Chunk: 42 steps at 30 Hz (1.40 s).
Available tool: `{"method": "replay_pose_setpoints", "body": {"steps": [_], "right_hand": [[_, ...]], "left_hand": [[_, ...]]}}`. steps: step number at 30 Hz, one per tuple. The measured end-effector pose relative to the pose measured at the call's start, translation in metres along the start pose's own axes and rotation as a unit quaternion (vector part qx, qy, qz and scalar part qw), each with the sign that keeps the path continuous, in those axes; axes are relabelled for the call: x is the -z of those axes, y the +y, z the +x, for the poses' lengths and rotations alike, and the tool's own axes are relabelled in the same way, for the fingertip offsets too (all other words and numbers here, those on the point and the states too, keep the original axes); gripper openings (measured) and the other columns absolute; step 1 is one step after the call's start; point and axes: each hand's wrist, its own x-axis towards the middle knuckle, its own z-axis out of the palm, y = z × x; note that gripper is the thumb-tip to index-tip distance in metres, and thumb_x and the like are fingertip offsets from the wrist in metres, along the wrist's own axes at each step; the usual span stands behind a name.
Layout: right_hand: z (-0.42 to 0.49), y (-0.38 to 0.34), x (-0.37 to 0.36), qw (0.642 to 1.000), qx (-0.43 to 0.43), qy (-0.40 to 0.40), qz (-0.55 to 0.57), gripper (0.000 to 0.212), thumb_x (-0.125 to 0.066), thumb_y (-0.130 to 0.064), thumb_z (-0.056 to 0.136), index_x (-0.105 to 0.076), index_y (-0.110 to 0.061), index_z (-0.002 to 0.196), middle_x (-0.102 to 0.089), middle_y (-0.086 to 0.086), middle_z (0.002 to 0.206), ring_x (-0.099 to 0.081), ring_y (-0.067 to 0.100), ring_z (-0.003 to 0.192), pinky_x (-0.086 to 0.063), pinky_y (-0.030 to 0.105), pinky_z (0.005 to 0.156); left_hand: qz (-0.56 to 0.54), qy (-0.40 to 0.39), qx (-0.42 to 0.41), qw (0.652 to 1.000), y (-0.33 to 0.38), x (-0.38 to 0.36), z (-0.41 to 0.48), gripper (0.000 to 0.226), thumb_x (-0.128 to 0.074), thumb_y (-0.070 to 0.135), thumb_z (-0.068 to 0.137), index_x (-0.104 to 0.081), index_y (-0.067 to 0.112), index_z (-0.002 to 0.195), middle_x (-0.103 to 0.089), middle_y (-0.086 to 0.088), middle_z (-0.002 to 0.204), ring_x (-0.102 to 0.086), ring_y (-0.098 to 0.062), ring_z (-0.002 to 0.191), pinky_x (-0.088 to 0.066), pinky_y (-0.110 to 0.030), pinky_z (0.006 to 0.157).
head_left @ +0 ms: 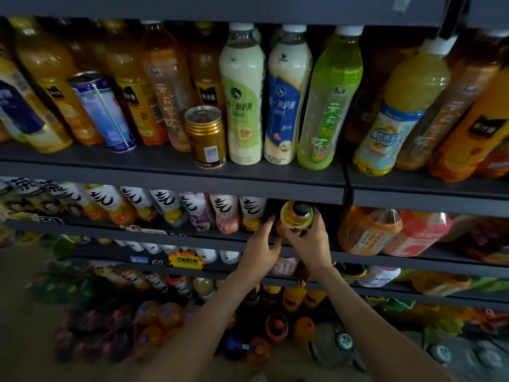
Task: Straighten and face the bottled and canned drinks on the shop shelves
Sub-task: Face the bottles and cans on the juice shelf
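Black-capped bottle [294, 216] sits gripped in right hand [308, 241], left hand [261, 244] beside.

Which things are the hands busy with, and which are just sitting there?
Busy: black-capped bottle, gripped by the right hand; left hand open beside it.
Just sitting: gold can, blue and white can, tall green bottle, all on the upper shelf.

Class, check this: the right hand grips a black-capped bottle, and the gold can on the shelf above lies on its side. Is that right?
No: the head view shows the gold can standing upright. The right hand does grip the black-capped bottle.
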Motion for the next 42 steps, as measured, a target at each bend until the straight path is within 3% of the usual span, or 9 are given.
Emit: {"method": "replay_pose_setpoints", "body": {"steps": [4,10,17,23,28,32,35,39,42], "right_hand": [[-0.003,-0.004,-0.008,1.0,-0.001,0.016,0.027,0.067,-0.078,-0.038,0.074,-0.047,-0.017,0.13,-0.058,0.0,0.12,-0.057,0.012,0.109,-0.05,0.025,0.087],[0.013,-0.017,-0.026,1.0,0.018,0.008,-0.023,0.075,-0.078,-0.035,0.073,-0.043,-0.009,0.135,-0.053,0.008,0.129,-0.051,0.019,0.119,-0.043,0.023,0.093],[0.026,-0.014,-0.026,1.0,0.004,0.011,-0.008,0.079,-0.08,-0.035,0.073,-0.04,-0.013,0.138,-0.054,0.006,0.131,-0.051,0.02,0.123,-0.045,0.036,0.1],[0.024,-0.007,-0.018,0.999,-0.004,-0.053,-0.011,0.082,-0.076,-0.022,0.079,-0.028,-0.017,0.144,-0.049,0.002,0.136,-0.05,0.016,0.12,-0.048,0.032,0.092],[0.025,-0.003,-0.016,0.99,-0.009,-0.095,-0.107,0.063,-0.067,-0.02,0.087,-0.031,-0.007,0.137,-0.048,0.011,0.133,-0.05,0.028,0.12,-0.042,0.03,0.082],[0.021,0.002,-0.017,0.99,-0.009,-0.105,-0.088,0.07,-0.065,-0.018,0.087,-0.023,-0.008,0.142,-0.04,0.014,0.141,-0.044,0.031,0.126,-0.046,0.039,0.093],[0.004,0.015,-0.026,0.994,-0.033,-0.084,-0.063,0.073,-0.063,-0.012,0.088,-0.018,-0.008,0.145,-0.032,0.015,0.146,-0.039,0.032,0.129,-0.045,0.04,0.095],[-0.029,0.043,-0.051,0.997,0.006,0.012,-0.073,0.046,-0.066,-0.005,0.085,-0.037,0.001,0.119,-0.04,0.014,0.118,-0.04,0.03,0.109,-0.044,0.04,0.085],[-0.063,0.077,-0.08,0.996,0.003,-0.047,-0.078,0.031,-0.064,-0.007,0.087,-0.038,-0.004,0.105,-0.037,0.005,0.103,-0.038,0.023,0.099,-0.035,0.031,0.075]], "left_hand": [[-0.025,-0.005,0.004,1.0,0.0,-0.005,0.01,0.061,-0.059,0.018,0.091,-0.032,0.016,0.145,-0.055,-0.011,0.131,-0.055,-0.026,0.115,-0.042,-0.022,0.084],[-0.037,0.037,0.012,0.999,-0.004,-0.003,0.025,0.055,-0.057,0.021,0.091,-0.034,0.015,0.14,-0.065,-0.013,0.102,-0.063,-0.031,0.086,-0.049,-0.035,0.066],[-0.067,0.045,0.045,0.996,0.011,-0.005,0.038,0.031,-0.054,0.014,0.092,-0.045,0.003,0.12,-0.062,-0.012,0.099,-0.061,-0.027,0.088,-0.042,-0.029,0.066],[-0.049,0.05,0.11,0.991,-0.001,-0.006,0.02,0.02,-0.055,0.017,0.092,-0.047,0.003,0.104,-0.064,-0.019,0.095,-0.061,-0.034,0.088,-0.047,-0.037,0.067],[-0.021,0.035,0.174,0.984,-0.027,0.004,-0.004,0.03,-0.052,0.017,0.094,-0.041,0.01,0.122,-0.06,-0.012,0.11,-0.06,-0.028,0.096,-0.051,-0.039,0.072],[-0.016,0.027,0.195,0.98,-0.043,0.003,-0.027,0.037,-0.053,0.017,0.095,-0.041,0.012,0.129,-0.059,-0.01,0.12,-0.06,-0.026,0.103,-0.047,-0.031,0.072],[-0.023,0.052,0.221,0.974,-0.06,-0.006,-0.043,0.037,-0.054,0.019,0.094,-0.043,0.014,0.13,-0.058,-0.007,0.123,-0.057,-0.023,0.111,-0.048,-0.03,0.083],[-0.053,0.088,0.253,0.962,-0.096,-0.019,-0.06,0.035,-0.051,0.017,0.096,-0.043,0.009,0.129,-0.056,-0.008,0.125,-0.056,-0.021,0.111,-0.044,-0.022,0.078],[-0.062,0.103,0.261,0.958,-0.134,-0.03,-0.073,0.035,-0.052,0.015,0.096,-0.044,0.006,0.129,-0.061,-0.012,0.119,-0.058,-0.024,0.11,-0.038,-0.017,0.073]]}}
